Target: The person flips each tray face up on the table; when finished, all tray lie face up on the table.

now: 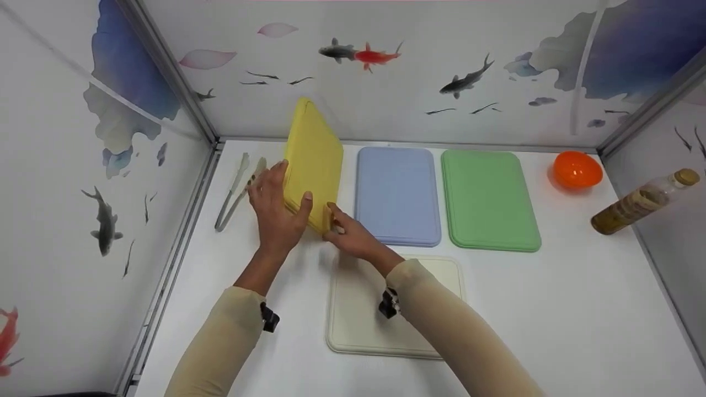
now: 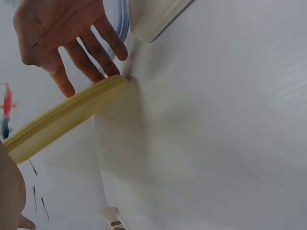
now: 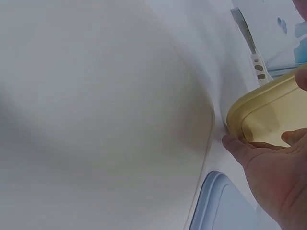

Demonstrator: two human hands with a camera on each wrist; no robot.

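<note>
A yellow cutting board stands tilted up on its edge at the back left of the table. My left hand grips it, fingers along its left face and thumb across the near edge. At the board's lower near corner is my right hand, its fingers fairly straight and touching the board; in the left wrist view these fingers are spread. A cream cutting board lies flat under my right forearm. Metal tongs with pale tips rest left of my left hand.
A blue cutting board and a green cutting board lie flat side by side near the back wall. An orange bowl and a corked bottle of oil stand at the right. Printed walls enclose the table's back and sides.
</note>
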